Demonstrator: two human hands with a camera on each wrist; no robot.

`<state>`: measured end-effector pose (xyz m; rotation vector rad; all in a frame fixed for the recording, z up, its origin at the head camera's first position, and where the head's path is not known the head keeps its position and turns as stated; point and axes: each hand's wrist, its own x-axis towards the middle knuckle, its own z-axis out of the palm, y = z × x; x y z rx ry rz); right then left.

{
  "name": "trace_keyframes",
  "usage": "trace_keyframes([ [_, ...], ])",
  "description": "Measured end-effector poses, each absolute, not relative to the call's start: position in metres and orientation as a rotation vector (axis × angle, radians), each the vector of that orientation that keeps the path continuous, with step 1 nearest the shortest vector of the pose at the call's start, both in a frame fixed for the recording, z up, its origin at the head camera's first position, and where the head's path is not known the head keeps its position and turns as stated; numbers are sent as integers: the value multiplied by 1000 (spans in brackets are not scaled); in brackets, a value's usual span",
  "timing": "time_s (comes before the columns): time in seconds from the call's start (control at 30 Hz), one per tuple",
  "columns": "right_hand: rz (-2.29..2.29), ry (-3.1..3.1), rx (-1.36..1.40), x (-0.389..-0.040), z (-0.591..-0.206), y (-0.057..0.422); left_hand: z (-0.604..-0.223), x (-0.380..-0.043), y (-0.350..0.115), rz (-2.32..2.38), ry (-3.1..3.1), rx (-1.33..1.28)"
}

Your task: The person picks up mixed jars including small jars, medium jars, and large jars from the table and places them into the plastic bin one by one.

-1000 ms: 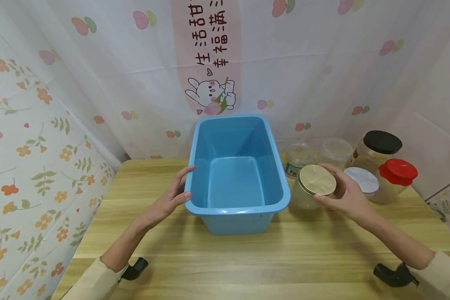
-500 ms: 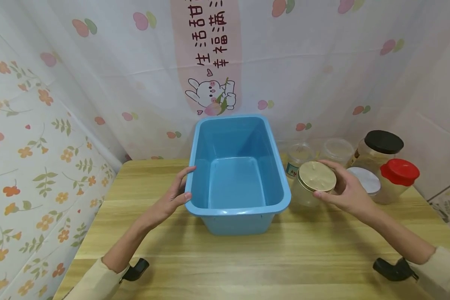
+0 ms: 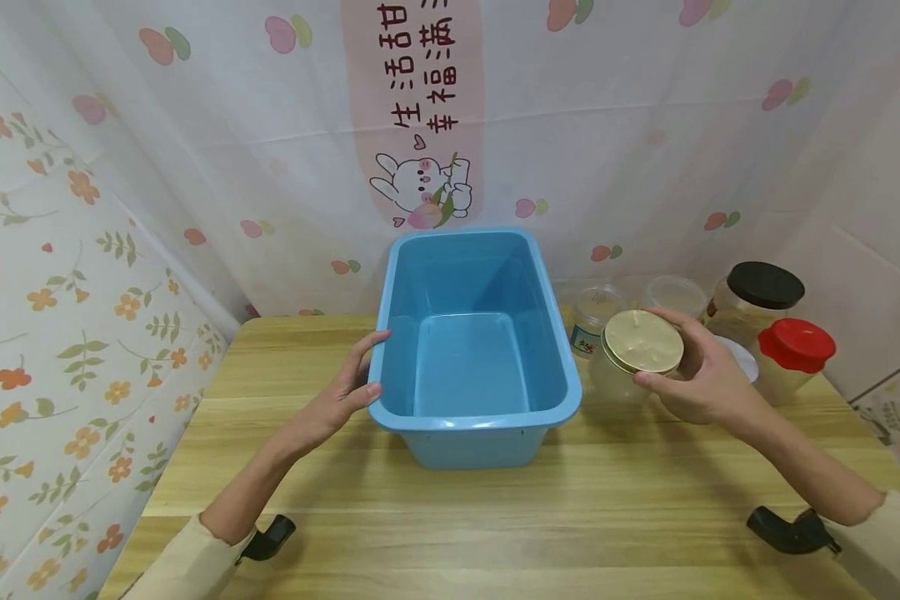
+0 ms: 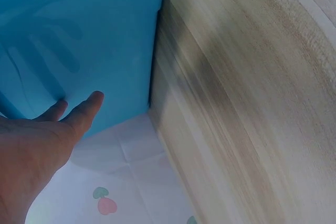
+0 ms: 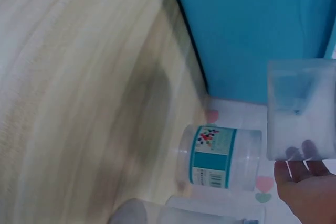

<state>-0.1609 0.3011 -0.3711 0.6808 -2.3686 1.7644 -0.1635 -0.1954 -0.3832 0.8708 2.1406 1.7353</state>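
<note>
The clear jar with a gold lid (image 3: 643, 340) is on the right side of the blue tub (image 3: 472, 450), and the right wrist view shows its base raised above the tabletop (image 3: 457, 533). The right hand (image 3: 708, 383) pinches this jar near the top, thumb on the near side and fingers around the far side. Most of these fingers are hidden behind the lid in the head view; in the right wrist view the picture edge cuts off the lid end of the jar, and fingertips show through the wall.

The left hand (image 3: 345, 387) is spread at the left rim of the tub, thumb and forefinger apart with their tips on the rim. Its other fingers are mostly hidden below, so I cannot tell how firmly they press.

Behind the held jar stands a labelled jar (image 3: 587, 340), whose print is too small to read. Next to it, a pale-topped container (image 3: 677, 292) has its lower part covered. A white lid (image 3: 744, 360) shows only partly past the right hand. Farther right are the black-lidded jar (image 3: 765, 285) and the red-lidded jar (image 3: 797, 343). Both sleeves (image 3: 195, 560) are cut by the frame.
</note>
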Motion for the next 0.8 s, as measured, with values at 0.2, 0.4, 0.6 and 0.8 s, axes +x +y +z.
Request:
trace_keyframes([
  [0.2, 1713, -2400, 647, -161, -360, 305, -383, -164, -195, 1729, 2143, 881],
  [0.4, 1615, -2452, 605, -161, -349, 305, -383, -164, -195, 1721, 2156, 890],
  [0.6, 1609, -2444, 611, -162, -340, 305, -384, -165, -194, 1723, 2151, 896],
  [0.8, 1585, -2419, 649, -165, -330, 303, -384, -164, -194, 1737, 2137, 900],
])
